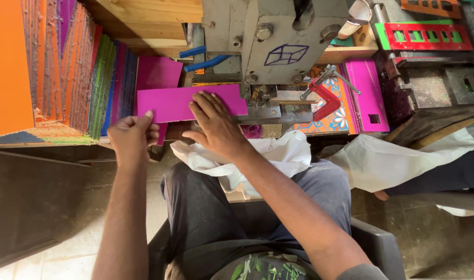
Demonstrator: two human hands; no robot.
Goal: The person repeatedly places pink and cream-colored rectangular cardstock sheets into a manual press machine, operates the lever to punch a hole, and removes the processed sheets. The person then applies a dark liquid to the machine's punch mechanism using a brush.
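Note:
A long magenta sheet (175, 102) lies flat in front of a grey punching press (278, 41), its right end under the press head. My left hand (132, 136) pinches the sheet's left lower corner between thumb and fingers. My right hand (213, 124) rests palm down on the sheet's middle, fingers spread and pressing it flat. Another magenta sheet (158, 72) lies behind it.
Stacks of coloured sheets (86, 78) stand on edge at the left beside an orange board (9, 67). A red clamp (325, 98) grips the press bed. Punched magenta (366, 93) and red (426, 36) strips lie at the right. White cloth (278, 153) covers my lap.

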